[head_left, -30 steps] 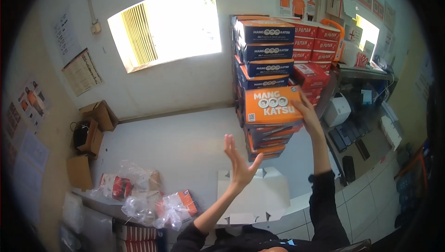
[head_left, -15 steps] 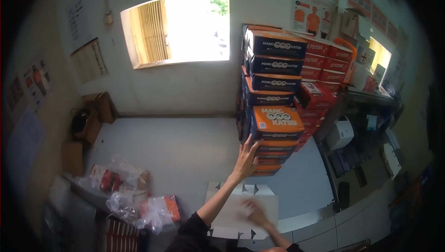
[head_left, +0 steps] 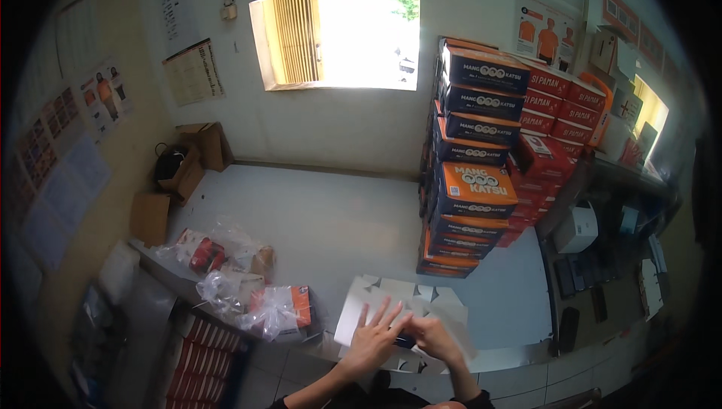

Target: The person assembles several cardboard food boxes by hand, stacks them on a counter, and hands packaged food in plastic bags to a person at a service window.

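A white die-cut cardboard box blank lies at the near edge of the table, its side panels partly raised. My left hand rests on its left panel, open, with the fingers spread. My right hand is closed at the inner edge of the right panel, fingers curled on the card. Between the hands a small dark patch shows, too covered to make out. Behind the blank rises a tall stack of folded orange and navy boxes.
Red boxes are stacked beside the navy ones. Clear plastic bags with packages lie at the table's left front. Brown cartons stand at the far left. A dark counter with a white box adjoins on the right.
My left hand has come down from the box stack onto the white blank. My right hand has closed on the card, and its panels now stand raised. The view has shifted left.
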A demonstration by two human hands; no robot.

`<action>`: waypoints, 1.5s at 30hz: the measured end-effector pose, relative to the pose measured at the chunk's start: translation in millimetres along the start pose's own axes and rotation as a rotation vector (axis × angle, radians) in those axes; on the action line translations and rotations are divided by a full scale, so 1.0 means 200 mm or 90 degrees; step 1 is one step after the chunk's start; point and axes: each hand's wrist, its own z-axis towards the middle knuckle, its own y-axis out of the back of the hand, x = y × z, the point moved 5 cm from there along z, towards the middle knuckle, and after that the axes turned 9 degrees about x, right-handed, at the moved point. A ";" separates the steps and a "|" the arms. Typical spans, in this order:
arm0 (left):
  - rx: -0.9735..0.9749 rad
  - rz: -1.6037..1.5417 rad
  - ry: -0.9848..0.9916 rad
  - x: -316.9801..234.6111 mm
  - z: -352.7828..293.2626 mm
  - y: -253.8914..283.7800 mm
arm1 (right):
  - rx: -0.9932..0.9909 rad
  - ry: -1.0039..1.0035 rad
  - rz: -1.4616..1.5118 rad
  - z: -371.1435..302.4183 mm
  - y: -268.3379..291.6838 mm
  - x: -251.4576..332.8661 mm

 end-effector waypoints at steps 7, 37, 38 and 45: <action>0.476 -0.477 0.030 -0.09 -0.18 0.09 | -0.305 0.042 -0.010 -0.49 0.51 0.67; -0.297 -0.796 0.132 -0.04 -0.13 0.19 | -0.234 0.362 -0.271 -0.20 0.30 0.76; -0.238 -0.758 0.087 -0.03 -0.15 0.21 | -0.187 0.393 -0.264 -0.22 0.28 0.75; 0.122 -0.563 -0.108 -0.12 -0.31 0.09 | -0.315 0.363 -0.175 -0.16 0.31 0.69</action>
